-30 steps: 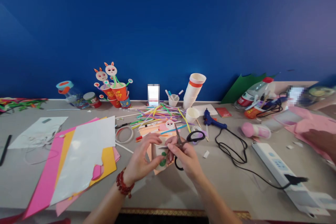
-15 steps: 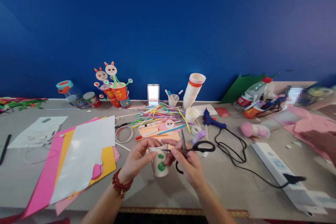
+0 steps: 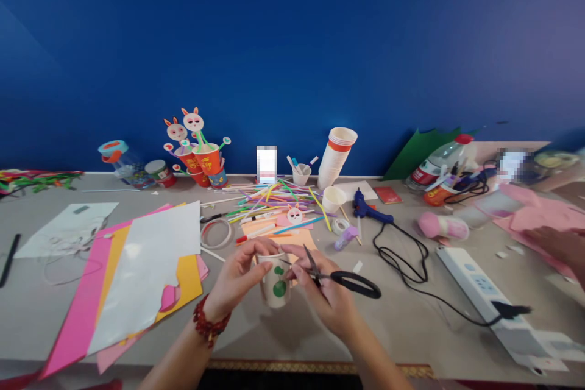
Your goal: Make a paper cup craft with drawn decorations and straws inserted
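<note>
My left hand [image 3: 247, 271] grips a white paper cup [image 3: 275, 289] at its rim, thumb outside and fingers over the top. Green round shapes mark the cup's side. In my right hand [image 3: 326, 295] is a pair of black-handled scissors [image 3: 354, 283]. Their blades are spread apart near the cup's right side, one pointing up and the other toward the cup. Whether a blade touches the cup I cannot tell. Behind the cup lies a sheet of peach paper [image 3: 301, 237], with a rabbit-face cutout [image 3: 295, 214] above it.
Colourful pipe cleaners [image 3: 269, 198] lie beyond my hands. Coloured sheets [image 3: 137, 280] are on the left. To the right are a blue glue gun [image 3: 372, 210], its cord and a power strip [image 3: 484, 298]. Stacked paper cups [image 3: 337, 158] lean by the wall. Another person's hand [image 3: 553, 244] rests on pink felt.
The scissors have turned in my right hand: their handles now point lower right, and the upper blade leans further left. My left hand and the cup have shifted slightly left.
</note>
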A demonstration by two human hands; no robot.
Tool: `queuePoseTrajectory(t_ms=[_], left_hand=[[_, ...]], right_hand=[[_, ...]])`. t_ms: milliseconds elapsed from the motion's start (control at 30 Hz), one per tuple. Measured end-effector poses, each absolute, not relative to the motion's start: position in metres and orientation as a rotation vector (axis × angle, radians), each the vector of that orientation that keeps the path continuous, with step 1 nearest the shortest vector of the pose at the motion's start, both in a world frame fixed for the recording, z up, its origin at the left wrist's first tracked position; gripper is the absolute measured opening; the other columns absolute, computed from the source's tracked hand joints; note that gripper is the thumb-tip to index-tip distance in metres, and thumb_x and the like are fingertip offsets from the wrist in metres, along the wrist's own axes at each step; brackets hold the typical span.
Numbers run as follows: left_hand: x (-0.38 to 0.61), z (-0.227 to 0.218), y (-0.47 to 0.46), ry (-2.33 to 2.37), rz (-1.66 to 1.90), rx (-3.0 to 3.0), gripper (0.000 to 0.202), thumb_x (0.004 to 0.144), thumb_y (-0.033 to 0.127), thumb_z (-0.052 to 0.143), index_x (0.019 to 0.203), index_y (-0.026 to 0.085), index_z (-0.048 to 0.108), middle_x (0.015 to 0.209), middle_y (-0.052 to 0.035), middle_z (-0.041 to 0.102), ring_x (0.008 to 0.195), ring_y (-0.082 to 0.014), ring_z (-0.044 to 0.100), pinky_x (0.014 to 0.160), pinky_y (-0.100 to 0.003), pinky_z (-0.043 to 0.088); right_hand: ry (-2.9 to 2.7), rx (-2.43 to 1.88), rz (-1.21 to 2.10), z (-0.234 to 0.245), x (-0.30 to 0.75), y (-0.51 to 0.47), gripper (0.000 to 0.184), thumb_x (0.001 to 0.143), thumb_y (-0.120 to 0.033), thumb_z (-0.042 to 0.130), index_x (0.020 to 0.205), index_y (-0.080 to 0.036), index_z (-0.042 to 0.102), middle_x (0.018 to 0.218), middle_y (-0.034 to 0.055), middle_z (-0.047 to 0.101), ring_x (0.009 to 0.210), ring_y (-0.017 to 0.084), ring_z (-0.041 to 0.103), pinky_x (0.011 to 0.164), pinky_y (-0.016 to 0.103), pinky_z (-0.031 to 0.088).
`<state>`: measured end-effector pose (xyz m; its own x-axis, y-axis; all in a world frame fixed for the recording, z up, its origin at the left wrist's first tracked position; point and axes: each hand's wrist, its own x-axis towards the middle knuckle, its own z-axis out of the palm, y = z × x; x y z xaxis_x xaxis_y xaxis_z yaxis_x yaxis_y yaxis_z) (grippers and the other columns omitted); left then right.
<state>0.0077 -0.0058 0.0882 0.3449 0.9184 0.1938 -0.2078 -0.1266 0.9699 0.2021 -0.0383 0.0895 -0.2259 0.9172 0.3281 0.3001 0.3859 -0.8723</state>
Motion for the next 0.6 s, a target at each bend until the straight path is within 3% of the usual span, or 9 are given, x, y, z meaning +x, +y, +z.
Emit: queuePoseTrajectory(t_ms=[100, 200, 333, 400, 600], left_hand=[[0.006, 0.091, -0.005, 0.747, 1.108, 1.417, 0.005, 0.087, 0.021, 0.061, 0.083, 0.018, 0.061, 0.094, -0.0095, 0.065, 0.103, -0.0273, 0.057, 0.092, -0.039, 0.041], [0.003, 0.096, -0.004, 0.773, 1.082, 1.537, 0.006, 0.087, 0.02, 0.06, 0.082, 0.019, 0.061, 0.093, -0.0095, 0.065, 0.101, -0.0267, 0.058, 0.092, -0.038, 0.042], [-0.003, 0.098, -0.001, 0.768, 1.001, 1.649, 0.007, 0.087, 0.02, 0.058, 0.08, 0.018, 0.06, 0.092, -0.01, 0.065, 0.094, -0.0255, 0.059, 0.087, -0.037, 0.044], [-0.007, 0.096, 0.001, 0.774, 0.936, 1.673, 0.006, 0.086, 0.019, 0.058, 0.081, 0.018, 0.06, 0.093, -0.0101, 0.065, 0.092, -0.0248, 0.06, 0.084, -0.035, 0.045], [-0.012, 0.093, 0.007, 0.798, 0.759, 1.751, 0.006, 0.085, 0.017, 0.057, 0.085, 0.016, 0.062, 0.095, -0.0081, 0.066, 0.091, -0.0222, 0.061, 0.083, -0.032, 0.046]], right_hand=[[-1.866, -1.079, 0.752, 0.096, 0.205, -0.037, 0.036, 0.094, -0.022, 0.049, 0.13, -0.022, 0.053, 0.099, 0.0086, 0.072, 0.089, 0.023, 0.069, 0.083, 0.035, 0.053], [-1.971, -1.049, 0.688, 0.101, 0.209, -0.034, 0.04, 0.094, -0.02, 0.049, 0.133, -0.023, 0.05, 0.091, 0.0063, 0.073, 0.086, 0.022, 0.069, 0.08, 0.034, 0.052], [-2.074, -0.968, 0.693, 0.107, 0.214, -0.029, 0.021, 0.093, -0.018, 0.051, 0.107, -0.025, 0.065, 0.104, 0.0059, 0.073, 0.083, 0.021, 0.069, 0.073, 0.029, 0.051], [-2.146, -0.895, 0.704, 0.107, 0.217, -0.025, 0.018, 0.092, -0.016, 0.05, 0.093, -0.025, 0.066, 0.1, 0.0038, 0.073, 0.081, 0.019, 0.069, 0.072, 0.027, 0.05], [-2.353, -0.724, 0.667, 0.093, 0.224, -0.011, 0.018, 0.094, -0.019, 0.047, 0.091, -0.022, 0.065, 0.089, 0.0031, 0.071, 0.083, 0.016, 0.067, 0.075, 0.024, 0.046]])
